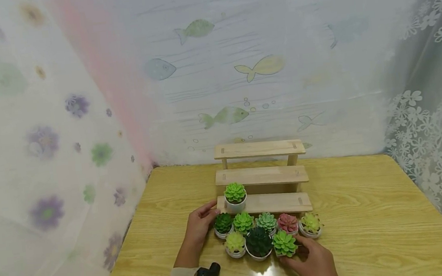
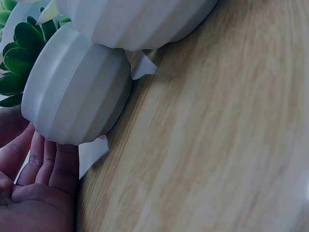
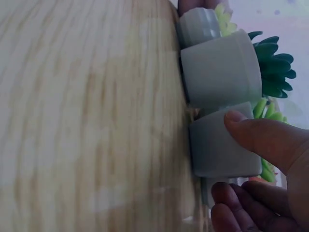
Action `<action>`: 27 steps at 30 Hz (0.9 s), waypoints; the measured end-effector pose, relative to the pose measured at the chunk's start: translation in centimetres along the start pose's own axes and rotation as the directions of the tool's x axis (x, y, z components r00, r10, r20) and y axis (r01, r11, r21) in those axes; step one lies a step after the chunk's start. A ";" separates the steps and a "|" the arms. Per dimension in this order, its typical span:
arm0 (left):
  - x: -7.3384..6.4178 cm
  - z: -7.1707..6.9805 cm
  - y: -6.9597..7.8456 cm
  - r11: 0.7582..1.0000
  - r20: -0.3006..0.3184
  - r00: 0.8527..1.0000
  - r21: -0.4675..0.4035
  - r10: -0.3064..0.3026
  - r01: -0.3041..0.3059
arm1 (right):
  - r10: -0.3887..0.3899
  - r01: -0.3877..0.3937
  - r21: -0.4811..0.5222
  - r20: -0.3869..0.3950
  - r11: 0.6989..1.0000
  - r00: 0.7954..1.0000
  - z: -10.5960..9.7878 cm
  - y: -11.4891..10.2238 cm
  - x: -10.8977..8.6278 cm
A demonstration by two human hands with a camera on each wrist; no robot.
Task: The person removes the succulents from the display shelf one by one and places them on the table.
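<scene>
My right hand (image 1: 316, 263) holds a small potted succulent (image 1: 284, 243) with bright green leaves at the front right of the cluster. In the right wrist view its thumb (image 3: 256, 133) lies against the smooth white pot (image 3: 219, 145), fingers bent at the side. My left hand (image 1: 198, 226) is at the left end of the lowest shelf, beside a dark green succulent (image 1: 223, 222). The left wrist view has its fingers (image 2: 46, 162) extended behind that plant's ribbed white pot (image 2: 79, 89). A large dark succulent (image 1: 258, 242) stands between the hands, among several small ones.
A three-tier wooden stand (image 1: 261, 175) is behind the plants, near the fish-patterned curtain (image 1: 216, 89). One bright green potted succulent (image 1: 235, 194) sits on its lowest tier, at the left. The wooden table (image 1: 374, 212) extends to both sides.
</scene>
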State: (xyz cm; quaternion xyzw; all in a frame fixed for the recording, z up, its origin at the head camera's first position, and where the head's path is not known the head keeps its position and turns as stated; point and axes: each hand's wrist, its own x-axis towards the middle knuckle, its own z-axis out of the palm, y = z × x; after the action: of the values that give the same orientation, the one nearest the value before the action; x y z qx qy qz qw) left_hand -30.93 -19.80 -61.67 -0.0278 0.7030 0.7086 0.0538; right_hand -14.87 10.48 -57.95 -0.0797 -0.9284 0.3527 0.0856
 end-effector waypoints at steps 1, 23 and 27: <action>0.0 0.0 0.0 1.000 0.001 1.000 -0.002 0.001 -0.001 | -0.001 0.001 0.007 0.008 1.000 1.000 -0.1 0.0 0.0; -0.6 0.2 1.0 1.000 0.002 1.000 -0.028 0.000 0.000 | 0.000 -0.001 0.076 0.017 0.997 1.000 -2.4 -1.4 -0.9; -1.1 0.4 1.8 0.999 0.008 1.000 -0.032 0.010 -0.010 | -0.005 0.004 0.072 0.011 0.997 1.000 -2.6 -1.7 -0.6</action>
State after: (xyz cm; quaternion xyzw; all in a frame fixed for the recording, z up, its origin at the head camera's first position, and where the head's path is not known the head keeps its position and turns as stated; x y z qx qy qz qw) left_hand -30.00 -19.49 -59.79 -0.0220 0.6915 0.7201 0.0526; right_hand -13.86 10.80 -54.93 -0.0723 -0.9157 0.3862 0.0839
